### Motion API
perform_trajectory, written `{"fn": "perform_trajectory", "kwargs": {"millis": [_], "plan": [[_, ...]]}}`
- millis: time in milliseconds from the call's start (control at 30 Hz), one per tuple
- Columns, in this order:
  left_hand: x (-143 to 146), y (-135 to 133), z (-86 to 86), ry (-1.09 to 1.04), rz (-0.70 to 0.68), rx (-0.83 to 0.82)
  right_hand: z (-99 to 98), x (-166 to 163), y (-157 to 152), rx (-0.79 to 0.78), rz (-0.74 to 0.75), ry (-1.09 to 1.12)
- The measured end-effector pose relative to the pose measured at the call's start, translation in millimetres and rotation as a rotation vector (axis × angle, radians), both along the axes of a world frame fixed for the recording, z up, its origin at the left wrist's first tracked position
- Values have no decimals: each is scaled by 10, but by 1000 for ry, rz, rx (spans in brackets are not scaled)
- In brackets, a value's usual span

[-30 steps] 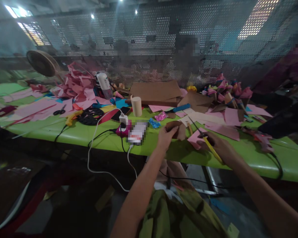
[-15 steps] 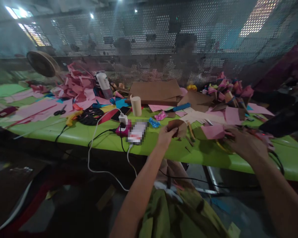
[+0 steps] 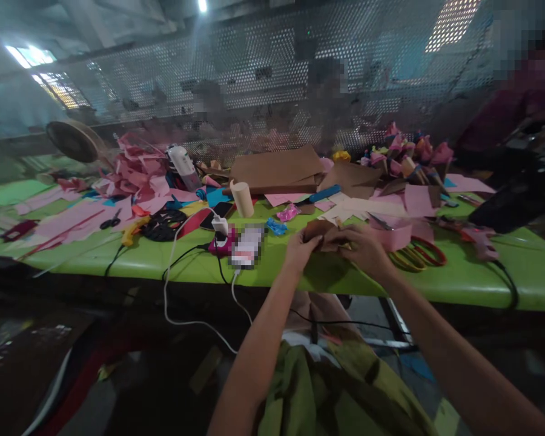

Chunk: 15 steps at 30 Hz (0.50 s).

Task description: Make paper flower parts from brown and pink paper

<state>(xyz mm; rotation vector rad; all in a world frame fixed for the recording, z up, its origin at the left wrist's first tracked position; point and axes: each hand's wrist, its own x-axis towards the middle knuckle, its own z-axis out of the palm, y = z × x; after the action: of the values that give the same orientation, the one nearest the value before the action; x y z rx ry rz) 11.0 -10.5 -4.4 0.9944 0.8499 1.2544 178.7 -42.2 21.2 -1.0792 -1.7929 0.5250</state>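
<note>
Left hand: Thumb and fingers pinch brown paper by its left side.
Right hand: Fingers close on the same sheet's right side.
Brown paper: Held between the two hands, just above the middle of the near edge of a green table.
Scissors: They lie near that edge, right of the right hand, beside pink paper.
Phone: It lies toward the near edge, left of the left hand; its lit screen is pixelated, the writing unreadable.
Bottle: White, it stands toward the far edge; any label is too blurred to read.
Far edge: Brown sheets lie between pink heaps.
Right end: A co-worker's purple sleeve shows beyond the table.
</note>
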Motion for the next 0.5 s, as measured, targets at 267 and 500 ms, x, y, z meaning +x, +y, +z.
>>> {"fn": "perform_trajectory", "kwargs": {"millis": [267,500], "plan": [[12,19,17,152,-46,95,-143,-106,18,-20,-141,157],[22,-42,79,174,-169,140,-144,-130,-24,17,-261,194]]}}
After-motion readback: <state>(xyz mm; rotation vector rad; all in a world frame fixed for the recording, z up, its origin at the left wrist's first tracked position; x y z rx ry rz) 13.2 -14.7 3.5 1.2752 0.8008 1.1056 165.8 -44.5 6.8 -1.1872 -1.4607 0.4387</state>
